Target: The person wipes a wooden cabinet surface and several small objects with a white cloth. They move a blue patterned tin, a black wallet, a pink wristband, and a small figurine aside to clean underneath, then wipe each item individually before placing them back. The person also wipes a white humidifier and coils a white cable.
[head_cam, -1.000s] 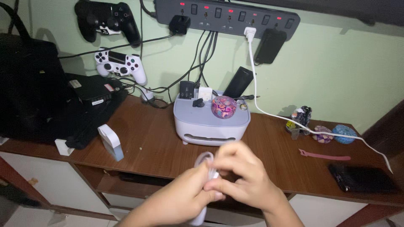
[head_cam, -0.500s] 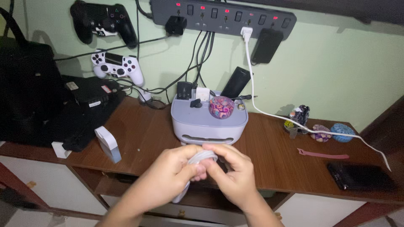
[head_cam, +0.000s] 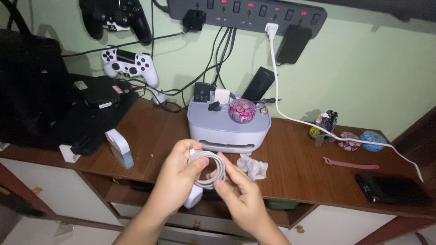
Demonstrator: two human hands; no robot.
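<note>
At far left, black bag (head_cam: 27, 90) and white controller (head_cam: 129, 66) on the wall. Near the desk's front edge, left hand (head_cam: 179, 174) closed around a coiled white cable (head_cam: 211, 169), white plug (head_cam: 193, 197) dangling below it. Right hand (head_cam: 240, 190) pinching the coil's lower loop. Just behind, pale storage box (head_cam: 227, 129) on the wooden desk (head_cam: 299, 168); crumpled tissue (head_cam: 252, 165) beside the coil. Farther right, pink strap (head_cam: 349, 164) and dark phone (head_cam: 390, 188).

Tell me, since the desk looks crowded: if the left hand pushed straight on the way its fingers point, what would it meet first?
Past the cable coil that the left hand holds, probably the right hand, whose fingers touch the coil. Beyond lies crumpled white paper, though depth is unclear.
</note>
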